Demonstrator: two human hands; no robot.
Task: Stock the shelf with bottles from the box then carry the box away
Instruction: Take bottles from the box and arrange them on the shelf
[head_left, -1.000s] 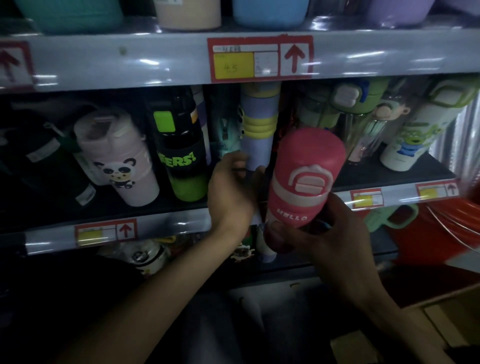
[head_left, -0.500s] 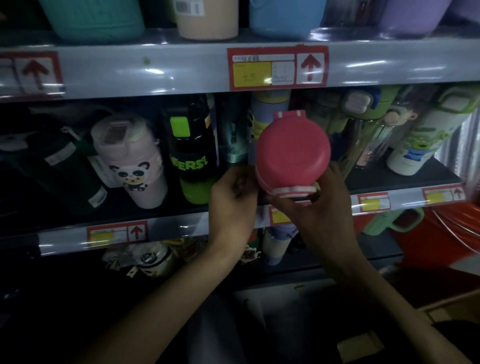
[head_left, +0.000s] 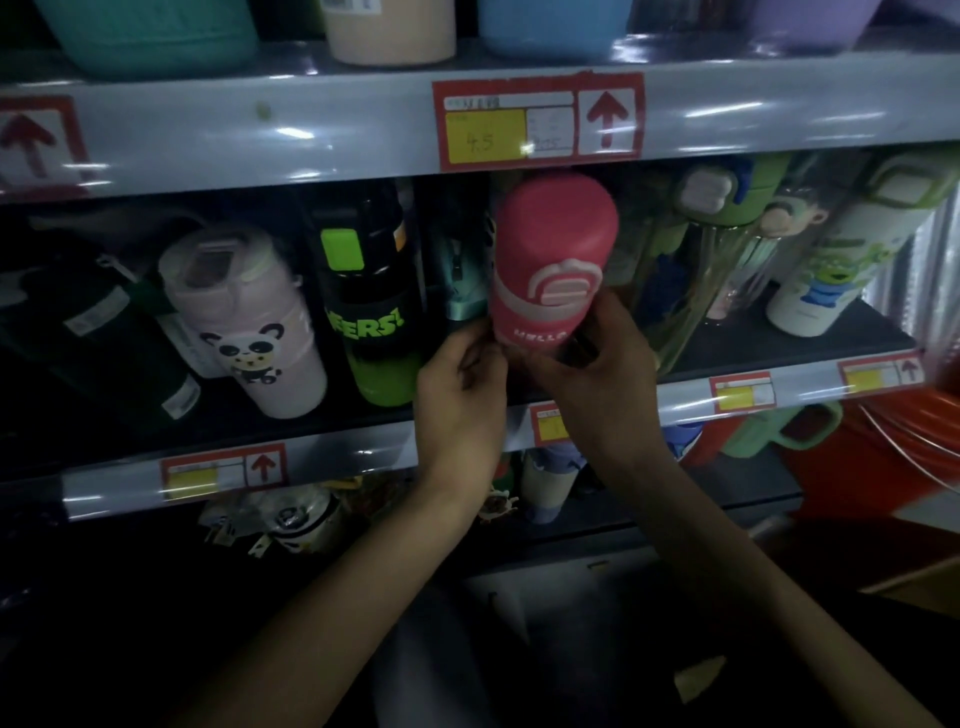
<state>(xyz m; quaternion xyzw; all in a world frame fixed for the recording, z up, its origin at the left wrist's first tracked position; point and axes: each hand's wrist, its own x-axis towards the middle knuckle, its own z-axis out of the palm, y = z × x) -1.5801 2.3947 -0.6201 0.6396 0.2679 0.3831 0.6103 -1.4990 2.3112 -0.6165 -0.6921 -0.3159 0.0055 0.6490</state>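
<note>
Both my hands, left (head_left: 457, 395) and right (head_left: 597, 384), clasp the pink bottle's (head_left: 553, 260) base; above my fingers it looks rigid, smooth, probably light.

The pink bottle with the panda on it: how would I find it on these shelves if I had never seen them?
Look at the middle shelf, under the grey rail with the red arrow price tag. On its left part, a pale pink plastic bottle leans beside the black and green bottle. It alone carries a cartoon panda.
</note>
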